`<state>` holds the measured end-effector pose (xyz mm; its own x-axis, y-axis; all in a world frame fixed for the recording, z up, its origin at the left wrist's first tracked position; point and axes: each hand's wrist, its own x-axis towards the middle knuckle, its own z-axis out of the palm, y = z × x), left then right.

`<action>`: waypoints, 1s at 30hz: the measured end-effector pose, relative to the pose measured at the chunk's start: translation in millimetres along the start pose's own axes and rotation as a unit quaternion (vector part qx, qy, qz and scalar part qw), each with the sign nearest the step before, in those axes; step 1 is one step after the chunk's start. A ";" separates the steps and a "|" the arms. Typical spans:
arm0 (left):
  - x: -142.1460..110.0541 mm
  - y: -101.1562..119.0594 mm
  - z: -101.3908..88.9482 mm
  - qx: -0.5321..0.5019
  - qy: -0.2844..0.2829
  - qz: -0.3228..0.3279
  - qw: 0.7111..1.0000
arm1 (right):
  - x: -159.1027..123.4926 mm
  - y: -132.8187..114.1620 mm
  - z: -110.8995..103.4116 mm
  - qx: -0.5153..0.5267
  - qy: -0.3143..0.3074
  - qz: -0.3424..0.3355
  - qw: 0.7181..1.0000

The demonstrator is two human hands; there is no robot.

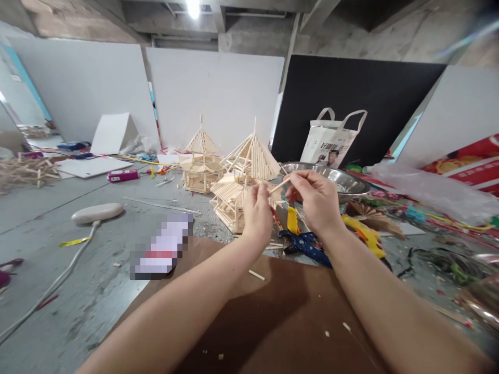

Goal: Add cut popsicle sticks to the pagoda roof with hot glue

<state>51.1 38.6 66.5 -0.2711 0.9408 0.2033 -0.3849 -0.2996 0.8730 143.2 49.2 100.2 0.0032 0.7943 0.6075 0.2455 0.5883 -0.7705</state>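
A thin pale wooden stick [279,186] spans the gap between my two hands. My right hand [316,201] pinches its right end between thumb and fingertips. At the other end, the fingers of my left hand [259,214] close around the stick, partly hiding its tip. Just behind my left hand stands a pagoda model [232,195] built of similar sticks, with a pointed stick roof [255,156]; my hand covers part of its lower right side. A second, smaller-looking stick pagoda [200,161] stands farther back to the left. One short stick piece [257,275] lies on the brown sheet [273,322] below my wrists.
Blue-handled pliers [306,246] and a yellow tool [366,234] lie by my right wrist. A metal bowl [353,184] and a white bag [331,140] stand behind. Left are a pixelated phone-like object [163,246], a white power strip [97,212] with cable, and a stick pile [29,171].
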 end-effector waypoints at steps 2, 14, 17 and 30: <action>-3.3 -2.0 -6.4 0.051 -0.094 -0.009 0.994 | -5.4 8.4 -5.7 0.057 -0.001 0.057 0.997; -21.6 -9.8 -39.3 0.223 -0.301 -0.064 0.925 | -39.0 20.9 -23.2 -0.141 -0.244 0.067 0.957; -25.4 -13.0 -44.2 0.153 -0.249 -0.125 0.948 | -36.3 22.2 -40.1 -0.345 -0.264 0.039 0.900; -18.4 -36.6 -63.6 0.007 -0.264 -0.223 0.938 | -37.7 58.8 -74.5 -0.625 -0.421 0.125 0.645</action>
<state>14.1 22.1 2.6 0.3908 0.9205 0.0049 -0.3435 0.1409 0.9285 229.8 42.5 46.4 -0.2057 0.9509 -0.2315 0.9310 0.2630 0.2532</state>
